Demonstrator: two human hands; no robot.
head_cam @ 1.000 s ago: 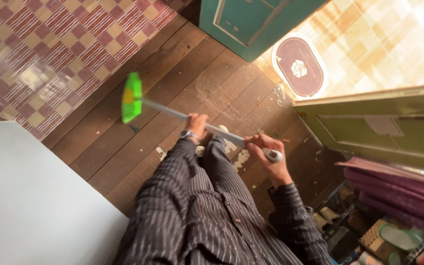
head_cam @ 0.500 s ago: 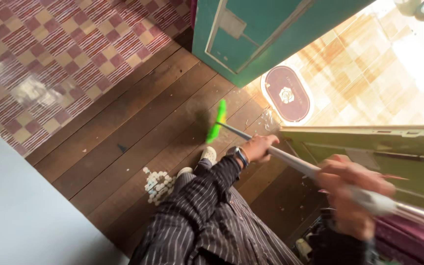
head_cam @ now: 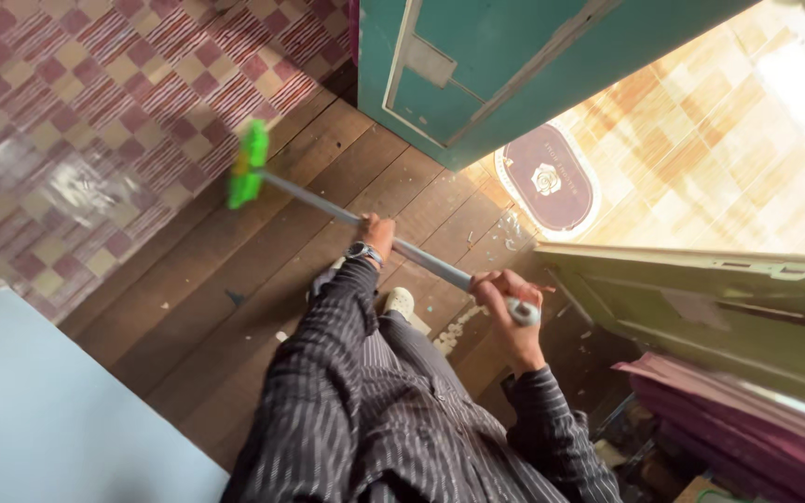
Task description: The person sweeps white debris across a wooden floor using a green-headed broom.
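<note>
A broom with a bright green head (head_cam: pixel 248 164) and a long grey handle (head_cam: pixel 319 206) reaches out over the brown wooden floorboards (head_cam: pixel 197 270). My left hand (head_cam: pixel 376 233), with a wristwatch on its wrist, grips the handle at mid-length. My right hand (head_cam: pixel 508 305) grips the handle's near end. The green head is at the far left, near where the boards meet the checked red-and-tan floor (head_cam: pixel 76 102). Both arms wear dark striped sleeves.
A teal door (head_cam: pixel 477 65) stands open ahead, with a sunlit tiled floor and an oval dark-red mat (head_cam: pixel 550 179) beyond it. A green door leaf (head_cam: pixel 719 298) and purple cloth (head_cam: pixel 747 410) lie on the right. A pale flat surface (head_cam: pixel 39 410) fills the lower left. White debris (head_cam: pixel 454 328) lies by my feet.
The broom head swung right toward the doorway half a second ago and is now back out at the left. My right hand has come back in toward my body.
</note>
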